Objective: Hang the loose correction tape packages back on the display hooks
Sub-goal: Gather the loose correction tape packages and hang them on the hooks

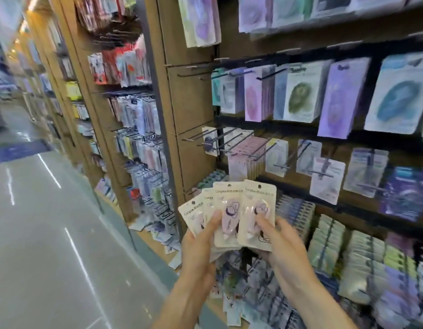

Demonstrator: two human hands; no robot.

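Several cream correction tape packages [231, 207] with pink dispensers are fanned out in front of me, low in the middle of the view. My left hand [201, 245] grips the left part of the fan, thumb on the front. My right hand [281, 245] holds the rightmost package [258, 210], thumb pressed on its dispenser. Black display hooks [220, 138] stick out of the wooden panel just above the fan; several of them are bare, others carry similar packages [243, 157].
The shelf wall [191, 96] runs from the centre to the right, filled with hanging stationery packs [298, 96]. Stacked packs [329, 245] and loose packs [260, 288] lie on the lower ledge. A grey aisle floor [39, 233] stretches to the left.
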